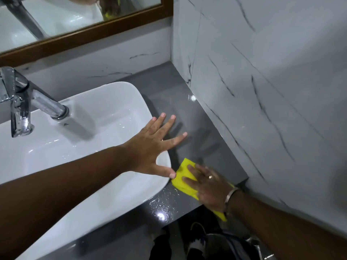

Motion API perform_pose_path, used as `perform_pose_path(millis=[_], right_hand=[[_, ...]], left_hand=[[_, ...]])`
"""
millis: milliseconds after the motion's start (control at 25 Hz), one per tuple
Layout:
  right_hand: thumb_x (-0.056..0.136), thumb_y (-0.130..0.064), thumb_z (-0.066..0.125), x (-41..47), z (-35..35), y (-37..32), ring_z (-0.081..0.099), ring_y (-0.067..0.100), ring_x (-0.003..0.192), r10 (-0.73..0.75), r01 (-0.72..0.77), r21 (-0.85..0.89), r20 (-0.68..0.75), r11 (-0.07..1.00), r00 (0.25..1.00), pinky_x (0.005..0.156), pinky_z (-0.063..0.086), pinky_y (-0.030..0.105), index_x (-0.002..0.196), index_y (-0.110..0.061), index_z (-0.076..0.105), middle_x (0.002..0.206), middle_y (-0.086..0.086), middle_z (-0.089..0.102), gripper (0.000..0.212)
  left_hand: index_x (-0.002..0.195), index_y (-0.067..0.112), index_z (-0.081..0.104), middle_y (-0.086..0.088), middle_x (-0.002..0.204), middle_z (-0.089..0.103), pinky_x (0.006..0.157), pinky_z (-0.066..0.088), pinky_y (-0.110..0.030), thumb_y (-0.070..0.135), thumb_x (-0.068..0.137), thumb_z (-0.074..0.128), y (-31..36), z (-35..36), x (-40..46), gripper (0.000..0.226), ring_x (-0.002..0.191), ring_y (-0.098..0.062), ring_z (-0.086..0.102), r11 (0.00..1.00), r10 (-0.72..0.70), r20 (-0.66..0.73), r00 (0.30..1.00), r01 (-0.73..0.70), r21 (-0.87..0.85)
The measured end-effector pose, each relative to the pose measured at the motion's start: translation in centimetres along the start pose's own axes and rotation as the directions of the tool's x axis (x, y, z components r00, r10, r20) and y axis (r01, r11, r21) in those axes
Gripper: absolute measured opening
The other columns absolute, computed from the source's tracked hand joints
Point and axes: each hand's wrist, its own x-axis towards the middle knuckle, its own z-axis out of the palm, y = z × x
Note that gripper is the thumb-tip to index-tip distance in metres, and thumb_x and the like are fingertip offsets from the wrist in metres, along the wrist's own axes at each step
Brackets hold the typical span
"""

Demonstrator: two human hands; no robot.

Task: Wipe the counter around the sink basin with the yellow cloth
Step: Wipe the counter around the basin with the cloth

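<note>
The right hand (210, 186) has no closed grip; its fingers lie flat, pressing the yellow cloth (183, 177) onto the grey bench (202, 117) just right of the sink basin (93, 147). The left hand (155, 145) is spread open over the basin's rim, thumb touching the cloth; water beads glisten on the bench's front edge.

White ceramic sink basin (78, 147) on glossy grey stone counter (189, 113), chrome tap (28, 102) at far left. Right hand (208, 184), flat, presses folded yellow cloth (183, 176) onto counter beside basin's right rim. Left hand (155, 145), fingers spread, over that rim; white marble-veined wall (262, 81) at right.
</note>
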Motion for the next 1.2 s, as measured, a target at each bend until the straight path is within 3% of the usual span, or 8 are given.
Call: perform_pose_path(millis=[200, 440, 680, 800, 920, 1000, 1120, 1200], right_hand=[[0.074, -0.034, 0.036, 2.6, -1.2, 1.7, 0.035, 0.039, 0.135, 0.642, -0.629, 0.155, -0.054, 0.762, 0.765, 0.106, 0.032, 0.054, 0.139, -0.030, 0.034, 0.149, 0.015, 0.035, 0.065], [0.069, -0.032, 0.048, 1.1, -0.8, -4.0, 0.042, 0.030, 0.132, 0.006, 0.009, 0.138, -0.106, 0.990, 0.994, 0.102, 0.043, 0.049, 0.133, -0.034, 0.045, 0.146, 0.007, 0.043, 0.064], [0.072, -0.033, 0.038, 2.0, -0.8, -2.1, 0.040, 0.042, 0.130, 0.749, -0.725, 0.197, -0.086, 0.660, 0.658, 0.101, 0.038, 0.053, 0.136, -0.026, 0.042, 0.144, 0.020, 0.041, 0.065], [0.069, -0.029, 0.044, 1.4, 0.2, -13.1, 0.044, 0.033, 0.130, 0.361, -0.337, 0.212, -0.086, 0.917, 0.928, 0.103, 0.036, 0.048, 0.133, -0.032, 0.044, 0.143, 0.012, 0.045, 0.064], [0.073, -0.032, 0.049, 0.5, 0.5, -8.7, 0.038, 0.028, 0.135, -0.017, 0.031, 0.142, -0.099, 0.989, 0.995, 0.107, 0.032, 0.043, 0.135, -0.036, 0.040, 0.147, 0.005, 0.041, 0.063], [0.079, -0.029, 0.043, 0.4, 0.3, -1.8, 0.035, 0.036, 0.135, 0.161, -0.161, 0.008, -0.088, 0.987, 0.983, 0.100, 0.043, 0.047, 0.138, -0.032, 0.037, 0.148, 0.012, 0.038, 0.060], [0.078, -0.035, 0.036, -0.1, -0.9, 2.1, 0.037, 0.042, 0.131, 0.691, -0.683, 0.108, -0.125, 0.723, 0.712, 0.098, 0.043, 0.055, 0.136, -0.022, 0.042, 0.145, 0.020, 0.041, 0.059], [0.079, -0.032, 0.039, 1.5, -0.5, -3.5, 0.034, 0.042, 0.133, 0.765, -0.740, 0.200, -0.096, 0.642, 0.637, 0.104, 0.035, 0.055, 0.137, -0.022, 0.042, 0.145, 0.021, 0.040, 0.059]], left_hand=[[0.152, 0.036, 0.003, -0.021, 0.160, -0.007, 0.112, -0.011, -0.050, 0.092, 0.063, 0.040, 0.6, -0.2, 0.0, 0.112, 0.143, -0.043, -0.019, 1.000, -0.022, 0.039, 0.999, 0.022, -0.007], [0.151, 0.038, 0.000, -0.019, 0.160, -0.010, 0.109, -0.016, -0.046, 0.090, 0.065, 0.043, 0.5, -0.6, 0.0, 0.109, 0.139, -0.037, -0.026, 0.999, -0.020, 0.058, 0.998, 0.022, -0.031], [0.151, 0.039, 0.000, -0.018, 0.160, -0.010, 0.110, -0.014, -0.048, 0.089, 0.066, 0.044, 0.6, -0.3, 0.0, 0.108, 0.138, -0.036, -0.027, 0.999, -0.023, 0.048, 0.999, 0.025, -0.036], [0.151, 0.039, 0.000, -0.018, 0.160, -0.012, 0.107, -0.019, -0.046, 0.088, 0.068, 0.044, 0.3, -0.3, 0.0, 0.106, 0.138, -0.036, -0.027, 0.998, 0.003, 0.039, 0.999, -0.001, -0.055], [0.151, 0.038, 0.000, -0.019, 0.160, -0.012, 0.106, -0.022, -0.043, 0.088, 0.068, 0.042, 0.2, -0.1, 0.0, 0.106, 0.139, -0.036, -0.026, 0.999, 0.009, 0.027, 1.000, -0.008, -0.034], [0.152, 0.037, 0.001, -0.019, 0.160, -0.011, 0.107, -0.020, -0.044, 0.088, 0.069, 0.042, 0.3, 0.0, 0.0, 0.105, 0.141, -0.038, -0.022, 1.000, 0.006, 0.024, 1.000, -0.005, -0.028], [0.152, 0.036, 0.001, -0.021, 0.160, -0.009, 0.111, -0.014, -0.050, 0.089, 0.070, 0.038, 0.2, -0.3, 0.2, 0.104, 0.144, -0.043, -0.014, 1.000, -0.011, 0.041, 0.999, 0.011, 0.003], [0.152, 0.033, 0.000, -0.021, 0.159, -0.009, 0.114, -0.009, -0.057, 0.088, 0.072, 0.032, 0.9, 0.1, -0.3, 0.103, 0.145, -0.042, -0.012, 0.996, -0.095, 0.039, 0.995, 0.094, 0.007]])
